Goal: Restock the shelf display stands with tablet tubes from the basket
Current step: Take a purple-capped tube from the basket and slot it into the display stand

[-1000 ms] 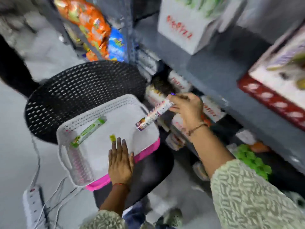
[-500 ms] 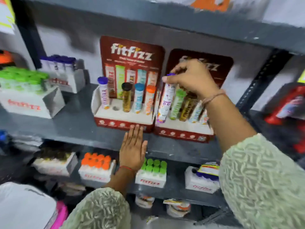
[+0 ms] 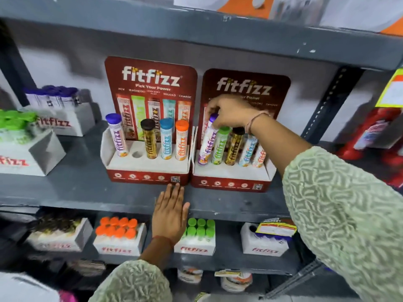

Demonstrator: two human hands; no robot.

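Two red "fitfizz" display stands sit side by side on a grey shelf point(image 3: 76, 188). The left stand point(image 3: 148, 173) holds purple, brown, blue and orange capped tubes, with one empty hole point(image 3: 137, 154) second from the left. My right hand point(image 3: 231, 113) grips the cap of a purple-capped tube point(image 3: 207, 142), whose bottom rests at the leftmost slot of the right stand point(image 3: 231, 182), beside green, brown, blue and orange tubes. My left hand point(image 3: 171, 211) lies flat with fingers apart on the shelf's front edge. A corner of the white basket point(image 3: 24, 288) shows at bottom left.
White fitfizz boxes with green caps point(image 3: 15, 120) and purple caps point(image 3: 56, 94) stand at the left of the shelf. The shelf below carries boxes with orange caps point(image 3: 117, 227) and green caps point(image 3: 199, 227). A dark upright post point(image 3: 331, 105) and red packs point(image 3: 375, 131) are at the right.
My view swung up from the basket on the black chair to the shelf. My right hand carried the purple-capped tube to the right stand and lowered it into the leftmost slot. My left hand moved from basket to shelf edge.
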